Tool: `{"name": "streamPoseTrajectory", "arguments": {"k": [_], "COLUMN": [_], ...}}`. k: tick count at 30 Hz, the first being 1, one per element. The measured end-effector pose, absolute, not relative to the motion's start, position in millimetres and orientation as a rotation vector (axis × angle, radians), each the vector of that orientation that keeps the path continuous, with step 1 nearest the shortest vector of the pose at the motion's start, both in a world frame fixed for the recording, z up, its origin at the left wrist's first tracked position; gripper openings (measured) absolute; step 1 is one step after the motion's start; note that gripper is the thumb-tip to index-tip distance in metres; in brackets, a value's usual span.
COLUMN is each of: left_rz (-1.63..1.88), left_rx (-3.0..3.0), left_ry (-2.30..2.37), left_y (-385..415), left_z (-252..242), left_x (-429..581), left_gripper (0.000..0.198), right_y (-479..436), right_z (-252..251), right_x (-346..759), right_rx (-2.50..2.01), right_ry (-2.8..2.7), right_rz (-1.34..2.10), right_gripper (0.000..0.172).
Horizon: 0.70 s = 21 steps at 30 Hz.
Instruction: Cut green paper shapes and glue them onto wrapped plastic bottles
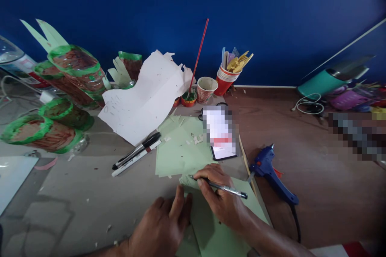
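Note:
My right hand (218, 192) is closed around a ballpoint pen (227, 188). The pen's tip rests at the top left corner of a pale green paper sheet (208, 229), where some thin drawn lines show. At that sheet's left edge lies my left hand (164, 223), its index finger stretched out and pressing the paper near the corner. Just beyond is another green sheet (171, 156), strewn with small paper scraps. A phone (221, 132) with a lit screen lies partly over it. Left of the sheets, a black marker and a white marker (137, 158) lie side by side.
A blue glue gun (271, 174) lies at the right, its cord trailing toward me. Painted bottle pieces (42, 132) stand at the left. Behind are a torn white sheet (147, 92), a paper cup (207, 88) and stacked red cups (226, 78). A turquoise container (319, 82) lies far right.

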<state>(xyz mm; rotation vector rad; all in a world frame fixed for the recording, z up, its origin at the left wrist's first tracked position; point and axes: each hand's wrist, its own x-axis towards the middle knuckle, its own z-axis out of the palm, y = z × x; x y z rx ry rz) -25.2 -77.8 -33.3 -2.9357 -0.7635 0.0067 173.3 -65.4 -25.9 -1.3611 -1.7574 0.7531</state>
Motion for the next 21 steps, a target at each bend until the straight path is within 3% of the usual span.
{"name": "streamPoseTrajectory", "arguments": {"k": [21], "left_rz": [0.071], "left_rx": [-2.943], "left_ry": [-0.736], "left_y": [-78.5], "left_z": [-33.0], "left_x": [-25.8], "left_gripper": [0.042], "right_y": [-65.3], "right_z": [-25.2], "right_x": [173.2], "right_rx": [-1.364], "right_ry": [-1.753], "right_rz": [0.749], "right_gripper": [0.015]}}
